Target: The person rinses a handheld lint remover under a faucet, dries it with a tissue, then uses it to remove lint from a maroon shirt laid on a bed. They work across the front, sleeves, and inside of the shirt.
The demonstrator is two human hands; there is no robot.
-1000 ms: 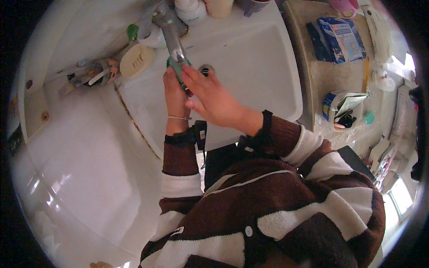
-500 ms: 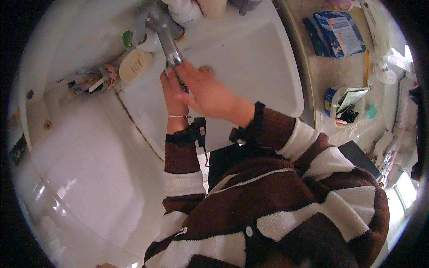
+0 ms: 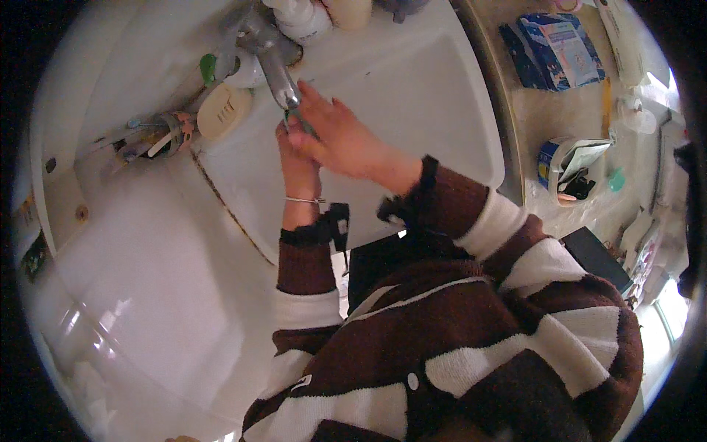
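Observation:
My two hands meet just below the spout of a chrome faucet (image 3: pixel 280 77), over a white sink (image 3: pixel 434 96). A small dark green thing (image 3: pixel 306 128) shows between them; its kind cannot be made out. My left hand (image 3: pixel 296 156), with a thin bracelet at the wrist, is closed around its lower side, its fingers largely covered by the other hand. My right hand (image 3: pixel 350 144) lies across from the right, closed over the green thing with the thumb toward my left hand and some fingertips stretching past the spout.
A cream soap dish (image 3: pixel 223 112) and a cup of small items (image 3: pixel 173 134) stand left of the faucet. Bottles (image 3: pixel 298 16) line the sink's back edge. On the right counter lie a blue packet (image 3: pixel 560 51) and a container (image 3: pixel 571 173). A white tub (image 3: pixel 155 287) is at left.
My hands have shifted slightly to the right, still together under the spout. The right hand's fingers are spread a little more. The green thing remains between the hands.

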